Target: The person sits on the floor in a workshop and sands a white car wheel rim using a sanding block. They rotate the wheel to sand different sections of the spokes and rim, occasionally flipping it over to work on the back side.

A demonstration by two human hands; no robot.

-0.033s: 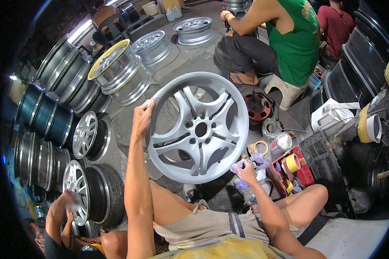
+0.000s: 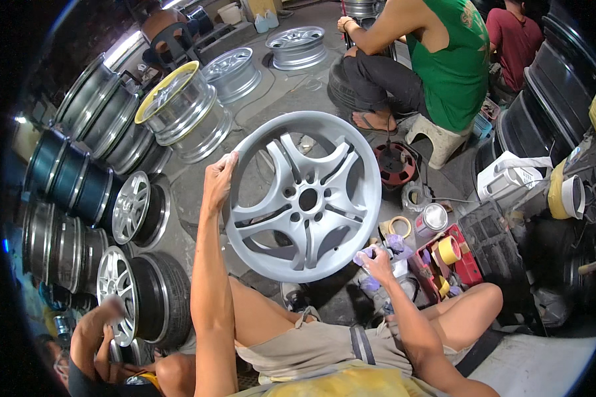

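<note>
A matte grey alloy wheel (image 2: 309,225) stands in front of me with its spoked face toward me. My left hand (image 2: 221,175) is closed on the left side of its rim, whitish dust on the fingers. Just off the wheel's lower right edge, my right hand (image 2: 378,263) pinches a small folded purple sheet (image 2: 363,255). It looks like sandpaper, though I cannot be sure. More crumpled purple pieces (image 2: 397,243) lie beside that hand.
A red tray (image 2: 465,259) with a yellow tape roll (image 2: 449,250), a tin can (image 2: 433,220) and a tape ring (image 2: 399,227) sit at right. Stacked wheels (image 2: 69,178) line the left. A person in green (image 2: 450,73) sits ahead; another person's arm (image 2: 89,331) touches a wheel at lower left.
My hands and the grey wheel look the same. At lower left the other person's hand has shifted very slightly.
</note>
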